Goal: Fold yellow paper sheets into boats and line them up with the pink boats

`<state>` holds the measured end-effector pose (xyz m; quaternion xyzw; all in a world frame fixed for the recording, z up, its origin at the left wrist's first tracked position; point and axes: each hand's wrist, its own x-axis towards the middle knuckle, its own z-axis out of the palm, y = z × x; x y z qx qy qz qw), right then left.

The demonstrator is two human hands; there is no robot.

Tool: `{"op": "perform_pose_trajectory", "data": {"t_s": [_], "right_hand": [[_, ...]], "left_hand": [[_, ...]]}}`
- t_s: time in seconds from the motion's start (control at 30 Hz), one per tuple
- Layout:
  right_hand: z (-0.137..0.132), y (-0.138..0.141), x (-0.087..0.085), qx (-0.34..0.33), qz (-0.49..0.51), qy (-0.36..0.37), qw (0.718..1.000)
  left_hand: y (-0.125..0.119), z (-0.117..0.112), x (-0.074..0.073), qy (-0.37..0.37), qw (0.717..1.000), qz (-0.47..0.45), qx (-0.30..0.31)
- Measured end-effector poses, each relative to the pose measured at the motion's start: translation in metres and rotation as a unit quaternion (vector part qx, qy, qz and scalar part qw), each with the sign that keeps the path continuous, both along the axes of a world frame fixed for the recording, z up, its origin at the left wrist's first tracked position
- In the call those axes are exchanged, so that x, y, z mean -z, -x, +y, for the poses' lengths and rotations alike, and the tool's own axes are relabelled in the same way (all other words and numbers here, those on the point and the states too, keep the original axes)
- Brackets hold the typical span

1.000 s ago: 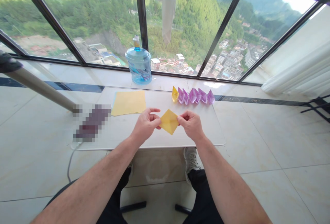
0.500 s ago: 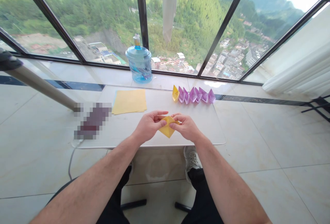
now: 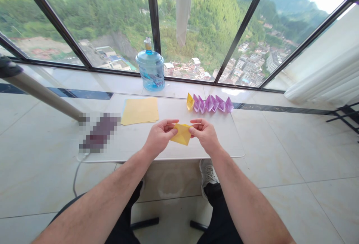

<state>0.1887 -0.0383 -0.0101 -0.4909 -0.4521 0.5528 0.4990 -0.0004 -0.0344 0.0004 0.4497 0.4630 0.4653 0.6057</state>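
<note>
A folded piece of yellow paper [image 3: 181, 135] is held over the near part of the white table. My left hand [image 3: 160, 135] pinches its left edge between thumb and fingers. At its right corner, my right hand [image 3: 205, 134] grips it the same way. The paper now looks like a flat, roughly four-sided shape with crease lines. Beyond my hands stands a row of folded paper boats, one yellow boat [image 3: 190, 102] at the left and several purple boats [image 3: 209, 103] beside it. A stack of yellow paper sheets [image 3: 140, 110] lies at the back left of the table.
The low white table [image 3: 134, 143] has a raised rim. Behind it a blue water jug [image 3: 150, 71] stands by the window. A pixelated dark object [image 3: 101, 131] with a cable sits on the table's left side, near a slanted pole [image 3: 45, 90].
My hands have moved apart a little, the right one to the right. The yellow paper has gone from a pointed diamond to a wider, flatter shape. The view has shifted slightly.
</note>
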Motion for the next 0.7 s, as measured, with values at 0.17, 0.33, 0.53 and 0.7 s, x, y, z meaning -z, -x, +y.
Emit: {"op": "perform_pose_trajectory", "data": {"t_s": [0.17, 0.33, 0.53, 0.7], "right_hand": [[-0.0005, 0.0027, 0.0023, 0.003, -0.028, -0.002, 1.000], [-0.0020, 0.0041, 0.0009, 0.014, -0.038, -0.001, 0.999], [-0.0030, 0.0061, 0.0005, 0.008, -0.030, -0.007, 0.999], [-0.0024, 0.0072, 0.0015, 0.009, -0.017, 0.003, 1.000]], "left_hand": [[-0.0010, -0.0036, -0.0041, 0.019, 1.000, -0.001, -0.001], [-0.0008, -0.0045, -0.0061, 0.011, 1.000, 0.000, 0.010], [-0.0046, -0.0039, 0.0003, 0.004, 0.999, 0.027, -0.028], [-0.0067, -0.0055, 0.0009, 0.016, 0.999, 0.008, -0.034]]}}
